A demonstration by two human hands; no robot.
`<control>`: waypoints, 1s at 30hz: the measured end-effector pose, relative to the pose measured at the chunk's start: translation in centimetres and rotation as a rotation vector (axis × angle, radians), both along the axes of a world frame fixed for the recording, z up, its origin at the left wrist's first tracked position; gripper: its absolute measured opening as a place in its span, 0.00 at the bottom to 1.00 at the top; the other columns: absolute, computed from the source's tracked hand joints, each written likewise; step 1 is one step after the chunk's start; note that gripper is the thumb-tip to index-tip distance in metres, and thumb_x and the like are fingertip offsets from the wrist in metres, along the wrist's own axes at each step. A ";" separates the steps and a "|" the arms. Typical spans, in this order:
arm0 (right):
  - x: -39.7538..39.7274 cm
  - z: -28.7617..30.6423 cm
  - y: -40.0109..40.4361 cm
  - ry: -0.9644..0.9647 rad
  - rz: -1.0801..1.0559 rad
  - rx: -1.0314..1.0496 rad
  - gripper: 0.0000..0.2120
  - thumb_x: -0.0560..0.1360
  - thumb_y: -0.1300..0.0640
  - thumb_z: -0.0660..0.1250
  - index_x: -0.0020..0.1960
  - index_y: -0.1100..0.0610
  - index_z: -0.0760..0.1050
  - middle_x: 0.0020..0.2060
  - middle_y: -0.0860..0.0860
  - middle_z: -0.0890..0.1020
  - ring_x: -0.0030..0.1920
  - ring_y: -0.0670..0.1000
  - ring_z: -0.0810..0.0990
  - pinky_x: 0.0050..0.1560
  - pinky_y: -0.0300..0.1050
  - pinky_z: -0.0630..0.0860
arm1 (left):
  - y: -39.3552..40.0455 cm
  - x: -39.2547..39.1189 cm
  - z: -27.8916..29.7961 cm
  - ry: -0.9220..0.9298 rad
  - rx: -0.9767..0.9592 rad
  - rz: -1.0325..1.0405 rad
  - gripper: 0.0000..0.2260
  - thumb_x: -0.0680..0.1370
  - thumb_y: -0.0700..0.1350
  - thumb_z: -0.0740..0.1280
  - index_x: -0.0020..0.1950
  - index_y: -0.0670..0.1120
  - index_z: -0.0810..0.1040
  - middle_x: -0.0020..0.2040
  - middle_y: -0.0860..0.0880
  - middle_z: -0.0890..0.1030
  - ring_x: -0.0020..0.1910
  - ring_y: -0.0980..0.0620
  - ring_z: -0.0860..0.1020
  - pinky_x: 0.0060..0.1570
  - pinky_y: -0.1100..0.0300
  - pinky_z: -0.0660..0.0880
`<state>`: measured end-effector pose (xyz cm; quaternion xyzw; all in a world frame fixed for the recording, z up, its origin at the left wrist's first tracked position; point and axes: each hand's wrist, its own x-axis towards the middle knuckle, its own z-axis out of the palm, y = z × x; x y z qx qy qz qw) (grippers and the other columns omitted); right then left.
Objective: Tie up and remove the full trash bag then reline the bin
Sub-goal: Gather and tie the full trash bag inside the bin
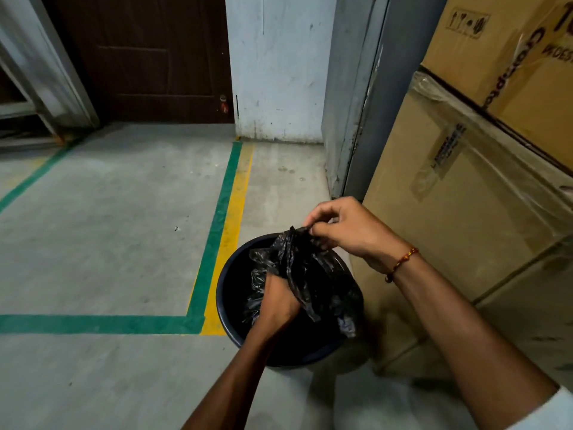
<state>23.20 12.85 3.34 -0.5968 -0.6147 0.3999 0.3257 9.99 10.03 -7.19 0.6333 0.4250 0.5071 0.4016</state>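
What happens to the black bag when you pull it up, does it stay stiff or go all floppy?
Probably floppy: the black bag crumples and sags where the right hand pinches its top. It likely feels light, since thin film drapes over the bin rim. The left hand bunches it easily.

The upper cardboard box (511, 41) at the top right carries the only print that can be partly read. Along its edge runs large dark lettering, turned on its side, that seems to read "Crompto", the end cut off by a black strap. At the frame's right edge stand a big "T" and a smaller line beginning "PROFES", both cropped. Near its top left a framed row of handling symbols (467, 24) is printed, too small to tell apart. On the lower cardboard box (459, 197), under clear plastic wrap, a strip of tape (446, 147) bears small dark print, too blurred to read.
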 end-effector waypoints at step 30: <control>0.0 0.0 -1.6 0.510 -0.109 -0.112 0.12 0.75 0.69 0.65 0.56 0.56 0.73 0.34 0.49 0.79 0.28 0.42 0.77 0.28 0.35 0.72 | 0.8 -0.5 -1.2 0.288 -0.249 -0.238 0.17 0.76 0.44 0.69 0.64 0.45 0.78 0.63 0.48 0.80 0.64 0.56 0.76 0.63 0.63 0.68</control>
